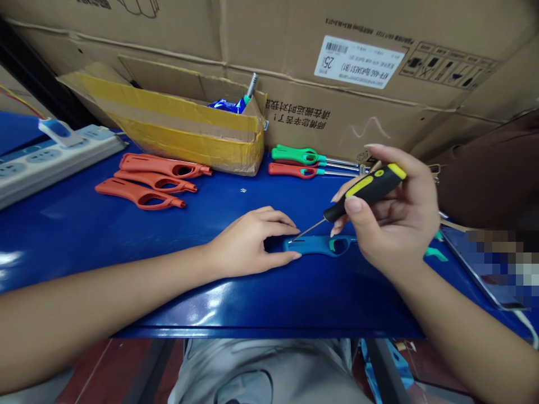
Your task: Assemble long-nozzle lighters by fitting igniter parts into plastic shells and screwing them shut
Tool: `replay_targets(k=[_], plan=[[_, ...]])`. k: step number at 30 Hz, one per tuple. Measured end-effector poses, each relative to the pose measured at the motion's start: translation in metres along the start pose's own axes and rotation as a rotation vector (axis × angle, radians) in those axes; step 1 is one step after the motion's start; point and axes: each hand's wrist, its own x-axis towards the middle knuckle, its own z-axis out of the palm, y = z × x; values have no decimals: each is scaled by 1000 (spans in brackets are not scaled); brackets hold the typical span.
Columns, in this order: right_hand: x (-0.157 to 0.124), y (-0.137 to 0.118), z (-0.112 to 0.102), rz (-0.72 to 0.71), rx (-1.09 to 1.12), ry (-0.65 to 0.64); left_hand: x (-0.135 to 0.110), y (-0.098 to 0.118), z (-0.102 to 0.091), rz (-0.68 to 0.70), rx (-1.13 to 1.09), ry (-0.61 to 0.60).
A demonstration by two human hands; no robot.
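A blue gas lighter (pixel 318 245) lies flat on the blue table in front of me. My left hand (pixel 256 241) pinches its handle end between thumb and fingers. In my right hand (pixel 391 219) is a screwdriver (pixel 370 191) with a black and yellow handle, held at a slant. Its thin shaft points down to the left, and the tip meets the lighter's handle near my left fingertips. The lighter's far end passes behind my right hand and is partly hidden.
Several orange lighter shells (pixel 147 193) lie at the left, near a power strip (pixel 63 157). A taped cardboard box (pixel 202 143) stands behind them. Green (pixel 297 153) and red (pixel 292 170) lighters lie at the back. A phone-like device (pixel 484 269) rests at the right.
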Motion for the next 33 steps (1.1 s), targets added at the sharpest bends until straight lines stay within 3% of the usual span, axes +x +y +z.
replay_targets(k=[7, 33], plan=[[0, 1, 1, -11, 33, -54, -1, 1, 0, -3, 74, -85], [-4, 2, 1, -90, -51, -124, -1, -1, 1, 20, 75, -90]])
